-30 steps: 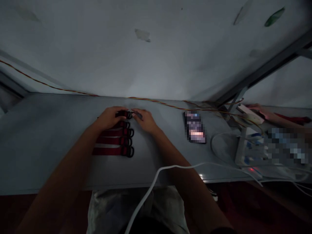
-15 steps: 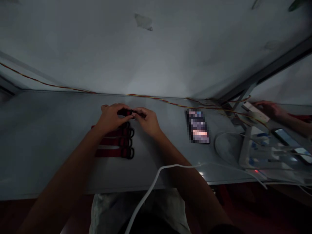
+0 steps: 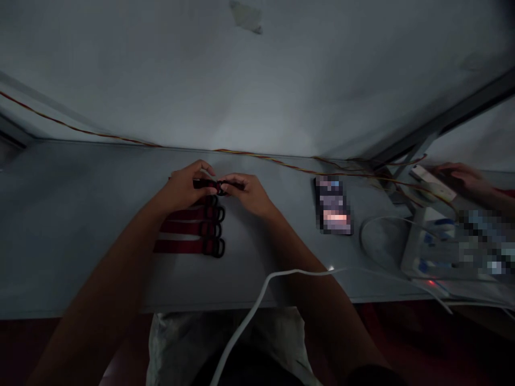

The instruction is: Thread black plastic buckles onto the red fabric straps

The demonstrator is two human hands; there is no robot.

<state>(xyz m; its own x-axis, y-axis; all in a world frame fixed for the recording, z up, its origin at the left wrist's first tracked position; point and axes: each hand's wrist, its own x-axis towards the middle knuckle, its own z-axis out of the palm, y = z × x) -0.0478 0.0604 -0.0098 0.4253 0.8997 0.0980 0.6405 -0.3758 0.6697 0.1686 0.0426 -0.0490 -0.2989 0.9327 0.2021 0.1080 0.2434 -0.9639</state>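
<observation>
My left hand (image 3: 185, 187) and my right hand (image 3: 247, 193) meet above the grey table (image 3: 80, 214), pinching a red strap with a black buckle (image 3: 211, 185) between them. Just below my hands lies a neat row of several red straps (image 3: 181, 246), each with a black ring at its right end. The row's top strap is partly hidden under my left hand. The held strap's exact threading is too dark and small to tell.
A pixelated phone (image 3: 333, 206) lies right of my hands. Farther right are a white power strip (image 3: 426, 246) and a co-worker's hand (image 3: 462, 177) near a white device (image 3: 432, 182). A white cable (image 3: 265, 289) crosses my right forearm, and twisted wires (image 3: 261, 156) run along the table's back edge.
My hands have drawn closer around the strap and buckle, with my left fingers raised higher. The co-worker's hand has shifted slightly, and the view has drifted.
</observation>
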